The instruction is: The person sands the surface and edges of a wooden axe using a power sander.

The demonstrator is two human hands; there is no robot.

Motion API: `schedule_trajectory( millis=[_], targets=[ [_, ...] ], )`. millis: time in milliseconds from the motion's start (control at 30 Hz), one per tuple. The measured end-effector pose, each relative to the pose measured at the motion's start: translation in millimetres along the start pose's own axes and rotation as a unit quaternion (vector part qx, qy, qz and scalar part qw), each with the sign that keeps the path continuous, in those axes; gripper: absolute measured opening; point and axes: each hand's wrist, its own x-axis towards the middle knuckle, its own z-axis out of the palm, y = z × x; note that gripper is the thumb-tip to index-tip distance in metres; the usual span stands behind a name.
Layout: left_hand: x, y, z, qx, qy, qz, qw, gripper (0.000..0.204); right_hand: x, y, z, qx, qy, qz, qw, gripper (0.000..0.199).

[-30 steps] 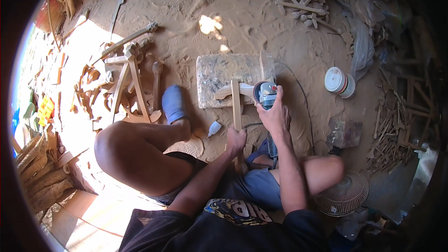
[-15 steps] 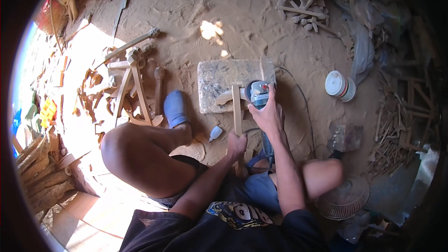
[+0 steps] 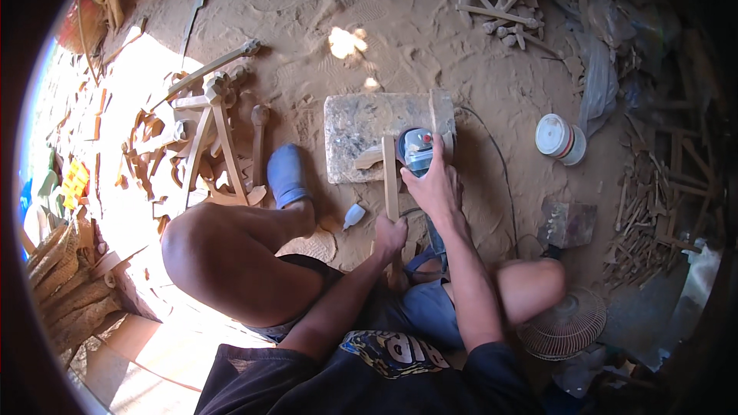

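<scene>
Seen from above, a person in a dark shirt sat with legs bent on a sandy floor. Between the knees and just beyond them stood a low, stained block.

The left hand was closed in a fist around the lower part of a long, straight wooden bar. The bar pointed away from the body, its far end over the block. A shorter wooden piece stuck out to the bar's left above the block; whether the two were joined could not be told.

The right hand was wrapped around a power grinder, thumb on its left side and a finger stretched forward along its right. The undersides of the fingers were hidden. The grinder's head was over the block, immediately right of the bar, its round disc facing the wood; contact between them could not be made out.

A dark cord curved over the sand to the right. A small white bottle lay near the left hand, by a foot in a blue shoe. Farther left was a sunlit heap of wooden parts; to the right were a white tub and a round fan.
</scene>
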Motion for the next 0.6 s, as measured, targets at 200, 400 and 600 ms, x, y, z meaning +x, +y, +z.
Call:
schedule_trajectory(
  millis=[200,400,600],
  targets=[
    [-2.9,6.5,-0.4,0.003,0.007,-0.014,1.000,0.012,5.7,9.7,8.9,0.015,0.045,-0.015,0.999,0.100],
    [-3.5,6.1,-3.4,0.014,0.001,-0.010,1.000,0.012,5.7,30.8,-1.9,-0.003,0.083,0.015,0.996,0.099],
    [-5.9,4.8,-1.1,0.002,0.002,0.009,1.000,0.013,11.4,54.0,-29.2,-0.008,0.081,0.084,0.993,0.101]
  ],
)
